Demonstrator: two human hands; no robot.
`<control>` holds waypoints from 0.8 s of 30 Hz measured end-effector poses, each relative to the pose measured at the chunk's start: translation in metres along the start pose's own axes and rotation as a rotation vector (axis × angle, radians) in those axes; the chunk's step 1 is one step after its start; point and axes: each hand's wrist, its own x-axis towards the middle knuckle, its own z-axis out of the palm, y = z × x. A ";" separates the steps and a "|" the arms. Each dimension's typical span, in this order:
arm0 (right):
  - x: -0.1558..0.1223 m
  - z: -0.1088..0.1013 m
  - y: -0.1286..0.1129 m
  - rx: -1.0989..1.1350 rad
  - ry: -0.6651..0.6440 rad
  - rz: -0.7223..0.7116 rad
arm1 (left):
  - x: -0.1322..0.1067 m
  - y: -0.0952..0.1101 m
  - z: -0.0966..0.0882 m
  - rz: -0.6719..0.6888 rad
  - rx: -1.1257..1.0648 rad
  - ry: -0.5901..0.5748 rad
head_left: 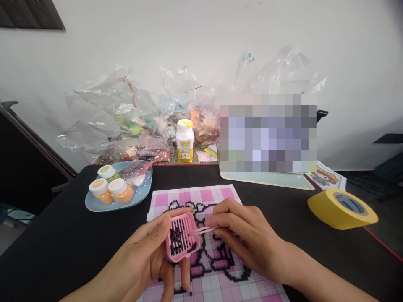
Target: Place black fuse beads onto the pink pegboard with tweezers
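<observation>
My left hand (151, 247) holds a small pink ridged tray (188, 218), tilted toward me, with the thumb on its near left rim and fingers beneath. Black beads (178, 241) lie along its grooves, mostly on the left side. Between the thumb and fingers of my right hand (248, 235) is a pair of pink tweezers (204, 230), its tips reaching into the tray at the right side. Whether the tips grip a bead is too small to tell. Under both hands lies a pink-and-white checked pegboard (201, 195) bearing an outline drawn in black beads, partly hidden by my hands.
On the left, a blue plate (91, 205) carries three white-lidded jars (121, 191) and a bead packet (134, 170). Behind stand a white-and-yellow bottle (184, 140) and plastic bags (126, 109). A yellow tape roll (324, 207) is at right, near a blurred-out panel (267, 134).
</observation>
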 end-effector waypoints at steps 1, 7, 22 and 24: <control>0.000 0.000 0.000 0.003 -0.002 0.005 | 0.000 0.001 0.001 0.004 0.003 0.013; 0.000 -0.008 0.007 0.046 0.012 0.057 | -0.002 0.011 0.008 0.078 0.066 0.202; -0.005 -0.016 0.019 0.101 -0.170 0.169 | -0.001 0.012 0.010 0.068 0.050 0.214; -0.004 -0.016 0.020 0.095 -0.188 0.180 | -0.002 0.011 0.010 0.055 0.048 0.206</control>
